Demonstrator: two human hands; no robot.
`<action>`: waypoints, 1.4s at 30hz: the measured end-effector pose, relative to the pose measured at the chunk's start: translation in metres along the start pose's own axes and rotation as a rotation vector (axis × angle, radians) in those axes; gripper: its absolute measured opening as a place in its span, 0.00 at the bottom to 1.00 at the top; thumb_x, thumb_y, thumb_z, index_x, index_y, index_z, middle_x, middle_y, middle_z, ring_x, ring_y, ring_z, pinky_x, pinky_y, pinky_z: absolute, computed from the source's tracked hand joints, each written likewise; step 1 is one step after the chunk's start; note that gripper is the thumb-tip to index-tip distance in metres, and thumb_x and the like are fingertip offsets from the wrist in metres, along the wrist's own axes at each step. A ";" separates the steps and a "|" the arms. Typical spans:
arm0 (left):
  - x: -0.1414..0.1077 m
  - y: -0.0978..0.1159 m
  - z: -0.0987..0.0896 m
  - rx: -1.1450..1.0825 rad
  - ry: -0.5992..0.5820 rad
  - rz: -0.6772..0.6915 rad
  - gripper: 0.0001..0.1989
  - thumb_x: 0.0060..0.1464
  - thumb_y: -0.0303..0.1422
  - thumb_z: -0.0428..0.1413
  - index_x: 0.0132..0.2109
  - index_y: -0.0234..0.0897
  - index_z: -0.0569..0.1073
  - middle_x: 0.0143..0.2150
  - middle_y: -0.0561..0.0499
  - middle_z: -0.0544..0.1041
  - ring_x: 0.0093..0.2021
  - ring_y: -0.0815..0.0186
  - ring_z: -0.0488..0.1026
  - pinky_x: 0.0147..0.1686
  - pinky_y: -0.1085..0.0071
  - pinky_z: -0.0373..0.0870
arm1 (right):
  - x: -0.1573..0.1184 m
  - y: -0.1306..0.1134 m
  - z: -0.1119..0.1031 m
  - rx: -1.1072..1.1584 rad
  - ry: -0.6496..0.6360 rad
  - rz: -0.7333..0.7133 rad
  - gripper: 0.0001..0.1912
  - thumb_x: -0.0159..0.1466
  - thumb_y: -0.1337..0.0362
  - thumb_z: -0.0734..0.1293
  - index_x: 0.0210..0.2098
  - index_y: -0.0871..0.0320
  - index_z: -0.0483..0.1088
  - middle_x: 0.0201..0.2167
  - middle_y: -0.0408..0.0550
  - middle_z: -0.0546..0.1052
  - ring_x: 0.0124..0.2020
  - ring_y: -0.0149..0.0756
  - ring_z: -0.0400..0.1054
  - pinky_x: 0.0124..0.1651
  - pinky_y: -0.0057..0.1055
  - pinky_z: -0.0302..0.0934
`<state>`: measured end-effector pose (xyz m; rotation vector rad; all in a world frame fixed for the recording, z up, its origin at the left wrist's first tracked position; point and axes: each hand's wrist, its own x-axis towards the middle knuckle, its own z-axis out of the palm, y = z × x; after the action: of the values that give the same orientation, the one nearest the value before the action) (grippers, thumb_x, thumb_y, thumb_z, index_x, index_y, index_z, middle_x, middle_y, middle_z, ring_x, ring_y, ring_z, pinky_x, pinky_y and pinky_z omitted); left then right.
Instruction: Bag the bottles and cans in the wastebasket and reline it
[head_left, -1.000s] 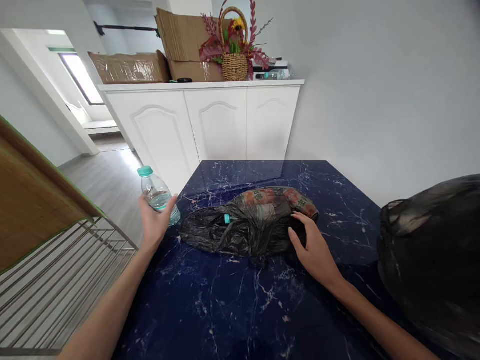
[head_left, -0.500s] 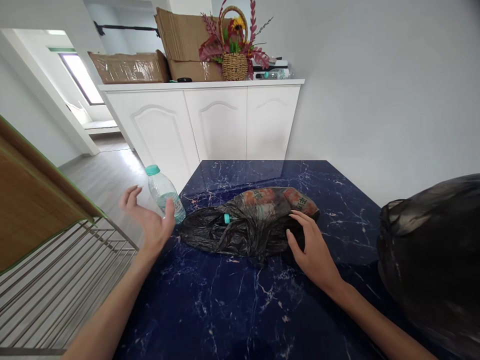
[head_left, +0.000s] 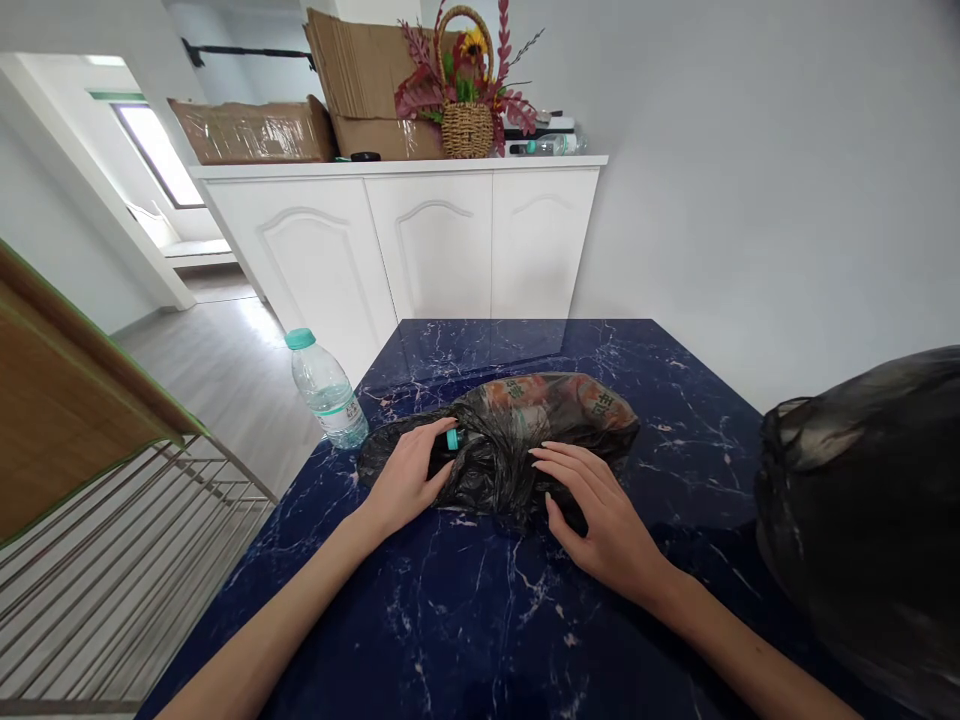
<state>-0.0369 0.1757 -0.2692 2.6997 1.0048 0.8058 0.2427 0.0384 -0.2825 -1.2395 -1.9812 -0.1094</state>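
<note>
A thin black plastic bag [head_left: 487, 470] lies across the blue table, with orange-red printed packages [head_left: 525, 390] showing through its far side. From its opening pokes the teal cap [head_left: 453, 439] of a bottle whose body is mostly hidden. My left hand [head_left: 405, 475] rests on the bag's left part, thumb and fingers apart on either side of an opening near that cap. On the right part lies my right hand [head_left: 592, 505], its fingers stretched over the plastic and thumb apart. A clear water bottle [head_left: 326, 390], partly filled, stands upright at the table's left edge.
The marbled blue table [head_left: 480, 620] meets a white cabinet [head_left: 435, 240] bearing cardboard boxes [head_left: 255, 132] and a flower basket [head_left: 468, 130]. A large, full black bag [head_left: 870, 520] bulges at the right. At the left is a metal rack [head_left: 150, 560].
My left hand has moved right and down from beside the water bottle onto the black bag. My right hand has shifted slightly left along the bag.
</note>
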 end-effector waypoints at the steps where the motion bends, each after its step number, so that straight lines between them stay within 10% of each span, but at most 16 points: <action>1: 0.000 0.000 0.001 0.002 -0.004 -0.001 0.25 0.71 0.36 0.54 0.71 0.43 0.61 0.67 0.40 0.74 0.66 0.48 0.71 0.63 0.47 0.71 | 0.000 0.000 0.001 0.004 -0.013 0.005 0.27 0.75 0.68 0.63 0.70 0.47 0.60 0.66 0.51 0.74 0.71 0.50 0.63 0.72 0.58 0.62; 18: 0.008 0.021 -0.025 -0.172 0.328 -0.037 0.13 0.73 0.38 0.54 0.60 0.43 0.72 0.55 0.45 0.78 0.56 0.56 0.76 0.58 0.58 0.73 | -0.006 0.012 0.011 0.051 -0.031 0.158 0.21 0.75 0.66 0.61 0.65 0.49 0.63 0.63 0.55 0.74 0.67 0.52 0.68 0.67 0.57 0.68; 30: -0.009 0.035 -0.128 -0.152 0.914 -0.178 0.18 0.73 0.49 0.51 0.50 0.38 0.72 0.48 0.45 0.83 0.52 0.57 0.80 0.58 0.53 0.75 | -0.008 0.014 0.010 0.108 -0.015 0.225 0.17 0.74 0.64 0.60 0.61 0.49 0.66 0.59 0.56 0.76 0.62 0.52 0.72 0.62 0.55 0.72; 42: -0.026 -0.022 -0.144 -0.112 0.856 -0.333 0.20 0.69 0.50 0.56 0.49 0.36 0.70 0.41 0.46 0.85 0.46 0.58 0.82 0.53 0.56 0.78 | -0.008 0.013 0.008 0.124 -0.010 0.218 0.17 0.73 0.65 0.60 0.60 0.51 0.66 0.57 0.55 0.76 0.61 0.51 0.72 0.62 0.55 0.71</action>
<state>-0.1417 0.1693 -0.1659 1.9746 1.4288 1.9169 0.2508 0.0428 -0.2974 -1.3671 -1.8189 0.1268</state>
